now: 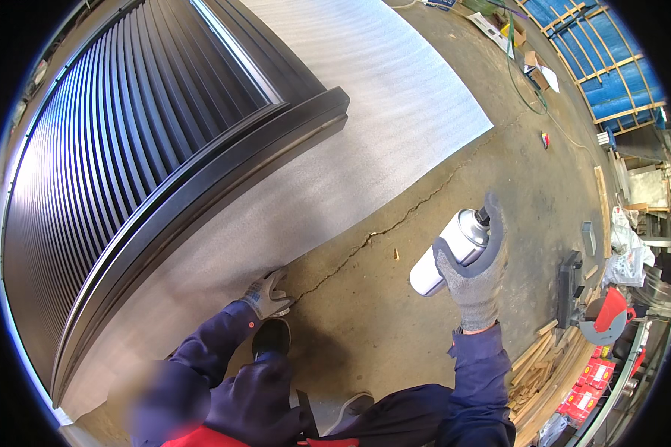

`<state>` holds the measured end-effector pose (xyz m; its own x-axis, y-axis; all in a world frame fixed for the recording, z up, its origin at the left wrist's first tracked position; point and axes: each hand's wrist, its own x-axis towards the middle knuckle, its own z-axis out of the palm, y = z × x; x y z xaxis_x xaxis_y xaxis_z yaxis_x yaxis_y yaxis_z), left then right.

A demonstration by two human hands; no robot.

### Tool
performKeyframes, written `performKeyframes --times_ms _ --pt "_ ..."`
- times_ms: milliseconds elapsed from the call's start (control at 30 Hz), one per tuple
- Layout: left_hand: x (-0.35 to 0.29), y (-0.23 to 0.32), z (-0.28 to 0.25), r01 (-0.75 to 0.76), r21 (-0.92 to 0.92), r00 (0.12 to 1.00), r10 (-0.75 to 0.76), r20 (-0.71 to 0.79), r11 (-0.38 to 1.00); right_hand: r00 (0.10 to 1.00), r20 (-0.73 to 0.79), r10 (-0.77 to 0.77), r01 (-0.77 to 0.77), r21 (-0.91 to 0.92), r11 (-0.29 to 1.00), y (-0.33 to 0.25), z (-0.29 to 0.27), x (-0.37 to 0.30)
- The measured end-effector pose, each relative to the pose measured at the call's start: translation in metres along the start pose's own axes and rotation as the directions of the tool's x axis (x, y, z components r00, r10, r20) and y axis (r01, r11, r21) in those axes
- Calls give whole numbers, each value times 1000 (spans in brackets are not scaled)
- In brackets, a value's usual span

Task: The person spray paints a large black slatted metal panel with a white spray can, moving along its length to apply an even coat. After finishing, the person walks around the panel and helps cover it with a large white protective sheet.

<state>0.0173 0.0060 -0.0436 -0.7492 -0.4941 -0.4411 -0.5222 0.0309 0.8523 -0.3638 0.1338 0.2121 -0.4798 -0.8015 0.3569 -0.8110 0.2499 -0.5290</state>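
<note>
My right hand (pixel 473 272), in a grey knit glove, grips a white spray can (pixel 443 257) with a silver top and dark nozzle. The can is tilted, and a finger reaches up beside the nozzle. My left hand (pixel 267 296), also gloved, is low over the near edge of a pale foam-like sheet (pixel 402 112). Its fingers are curved with a gap between them, and whether they touch the sheet is unclear. On the sheet lies a large dark ribbed metal panel (pixel 149 112) with a thick black frame bar (pixel 224 156) facing me.
A crack (pixel 373 237) runs across the concrete floor. To the right are wood strips (pixel 537 365), a cut-off saw (pixel 608 316), a black metal piece (pixel 569 287), red boxes (pixel 585 387) and a plastic bag (pixel 626 253). A green hose (pixel 525 93) lies farther back.
</note>
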Motion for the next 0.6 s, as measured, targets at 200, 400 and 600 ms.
performKeyframes --times_ms 200,400,600 --pt "-5 2 2 30 29 1000 -29 -10 999 990 -67 121 -105 204 973 17 19 -15" --pt "-44 19 -2 35 29 997 -33 -71 999 916 -133 379 -273 486 830 33 64 -28" --pt "-100 22 -12 130 131 977 -105 -186 983 914 -67 401 -295 567 769 -4 94 -56"
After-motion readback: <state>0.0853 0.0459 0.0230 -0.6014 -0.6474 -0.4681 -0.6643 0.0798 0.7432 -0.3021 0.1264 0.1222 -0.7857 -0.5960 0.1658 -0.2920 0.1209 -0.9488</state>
